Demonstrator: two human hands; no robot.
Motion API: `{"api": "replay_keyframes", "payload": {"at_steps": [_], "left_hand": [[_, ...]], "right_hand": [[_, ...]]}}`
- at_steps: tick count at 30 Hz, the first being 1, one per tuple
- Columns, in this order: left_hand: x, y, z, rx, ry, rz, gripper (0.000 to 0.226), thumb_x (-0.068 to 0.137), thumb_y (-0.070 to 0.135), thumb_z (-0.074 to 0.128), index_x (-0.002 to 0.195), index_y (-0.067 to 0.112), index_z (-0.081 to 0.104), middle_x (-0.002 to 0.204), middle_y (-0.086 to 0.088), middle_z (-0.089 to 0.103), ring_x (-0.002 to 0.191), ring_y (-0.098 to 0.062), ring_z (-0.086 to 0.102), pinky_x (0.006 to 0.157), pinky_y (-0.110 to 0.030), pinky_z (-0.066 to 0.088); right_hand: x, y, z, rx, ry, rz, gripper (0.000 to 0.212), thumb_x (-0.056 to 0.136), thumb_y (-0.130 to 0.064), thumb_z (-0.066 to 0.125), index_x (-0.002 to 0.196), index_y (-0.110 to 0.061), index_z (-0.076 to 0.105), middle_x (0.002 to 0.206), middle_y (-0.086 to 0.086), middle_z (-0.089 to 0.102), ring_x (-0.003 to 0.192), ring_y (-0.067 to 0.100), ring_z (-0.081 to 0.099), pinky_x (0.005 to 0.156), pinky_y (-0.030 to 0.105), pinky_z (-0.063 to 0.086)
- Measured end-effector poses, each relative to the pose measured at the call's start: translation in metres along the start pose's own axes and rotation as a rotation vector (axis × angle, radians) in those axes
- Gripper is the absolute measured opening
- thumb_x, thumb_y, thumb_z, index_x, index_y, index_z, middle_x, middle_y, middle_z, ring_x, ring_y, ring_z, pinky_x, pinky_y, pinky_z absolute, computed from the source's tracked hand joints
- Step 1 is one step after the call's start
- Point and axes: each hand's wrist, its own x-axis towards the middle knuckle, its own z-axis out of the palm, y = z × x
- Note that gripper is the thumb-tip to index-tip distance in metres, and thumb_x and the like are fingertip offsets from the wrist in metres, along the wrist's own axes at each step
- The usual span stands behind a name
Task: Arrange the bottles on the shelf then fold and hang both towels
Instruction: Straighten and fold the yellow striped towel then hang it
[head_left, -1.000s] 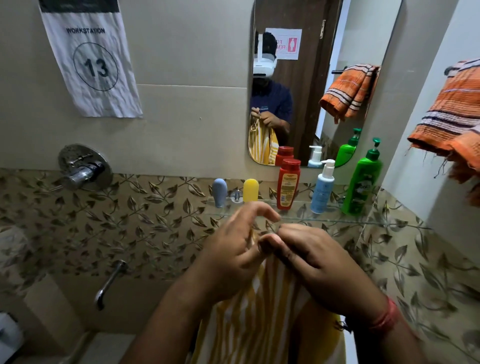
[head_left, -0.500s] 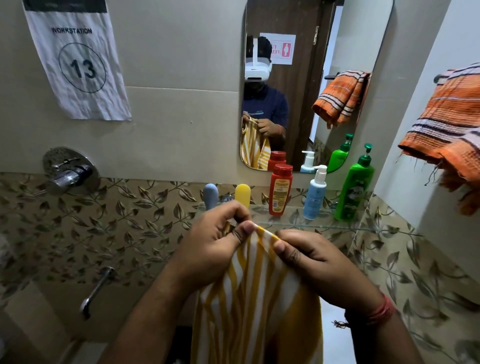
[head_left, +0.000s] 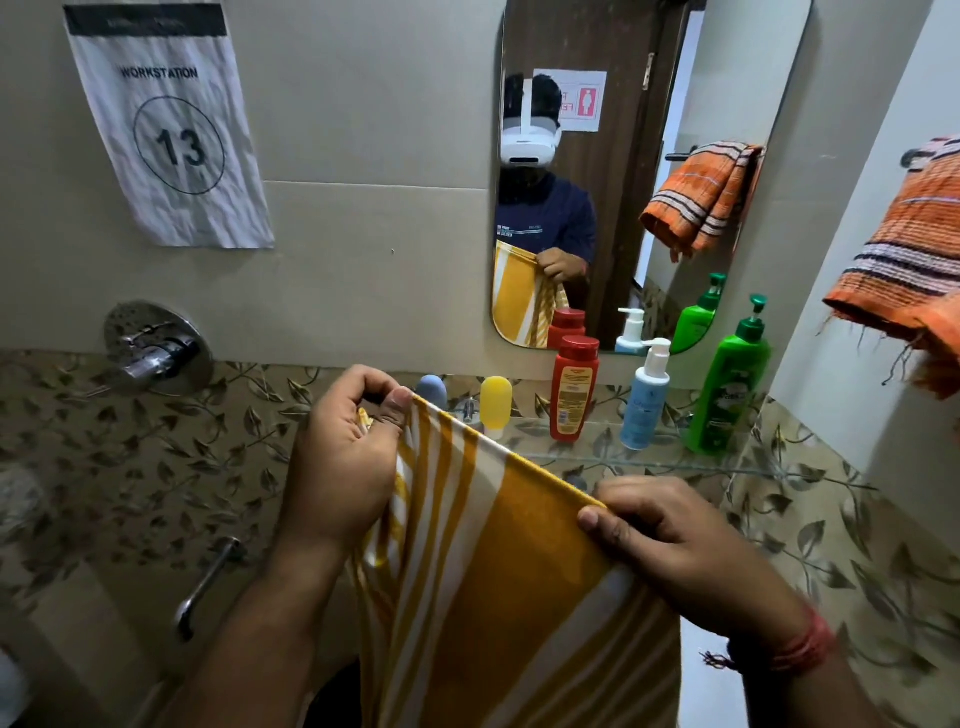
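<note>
While both hands pinch its top edge taut, yellow striped towel (head_left: 498, 587) hangs at 6 o'clock, L hand (head_left: 343, 457) upper corner, R hand (head_left: 670, 540) lower corner, bottles (head_left: 574, 387) on shelf (head_left: 675, 460) at 1 o'clock, orange towel (head_left: 904, 270) hung at 3 o'clock.

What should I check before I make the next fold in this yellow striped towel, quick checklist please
1. Left hand pinches one top corner of the yellow striped towel: ok.
2. Right hand pinches the other end of the top edge: ok.
3. Top edge stretched straight between the hands: ok.
4. Bottom corners lined up: cannot tell, out of view.
5. Bottles upright on the glass shelf: ok.
6. Orange towel already hung on the right: ok.
</note>
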Motion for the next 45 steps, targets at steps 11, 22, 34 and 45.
{"api": "replay_keyframes", "payload": {"at_steps": [11,22,34,45], "left_hand": [[0.002,-0.003,-0.004,0.144,0.067,0.002,0.020,0.101,0.028,0.061,0.082,0.036,0.058,0.084,0.025,0.065,0.074,0.006,0.061,0.059,-0.021,0.042],[-0.009,0.021,0.014,0.090,-0.301,0.150,0.036,0.092,0.044,0.064,0.127,0.040,0.060,0.128,0.017,0.064,0.111,0.004,0.061,0.086,-0.004,0.047],[-0.028,0.033,0.040,-0.260,-0.746,0.063,0.013,0.092,0.040,0.064,0.098,0.029,0.063,0.094,0.011,0.063,0.094,-0.007,0.060,0.083,-0.024,0.053],[-0.013,0.018,0.025,-0.015,-0.244,0.126,0.010,0.092,0.026,0.063,0.084,0.032,0.061,0.085,0.017,0.065,0.080,-0.003,0.062,0.066,-0.010,0.044]], "right_hand": [[0.007,-0.003,0.002,-0.050,0.275,0.056,0.032,0.099,-0.040,0.051,0.072,-0.028,0.062,0.078,-0.009,0.056,0.079,0.011,0.057,0.065,0.029,0.045],[0.019,-0.027,0.011,-0.125,0.234,-0.079,0.022,0.097,-0.033,0.053,0.076,-0.030,0.051,0.082,-0.015,0.048,0.079,0.004,0.052,0.063,0.014,0.036],[0.019,-0.022,0.009,0.046,0.171,-0.078,0.028,0.098,-0.030,0.050,0.071,-0.022,0.050,0.078,-0.006,0.045,0.074,0.012,0.050,0.063,0.030,0.040],[0.010,0.000,-0.003,0.097,-0.024,0.033,0.036,0.098,-0.041,0.047,0.064,-0.031,0.046,0.067,-0.014,0.047,0.066,0.003,0.048,0.061,0.020,0.035]]}}
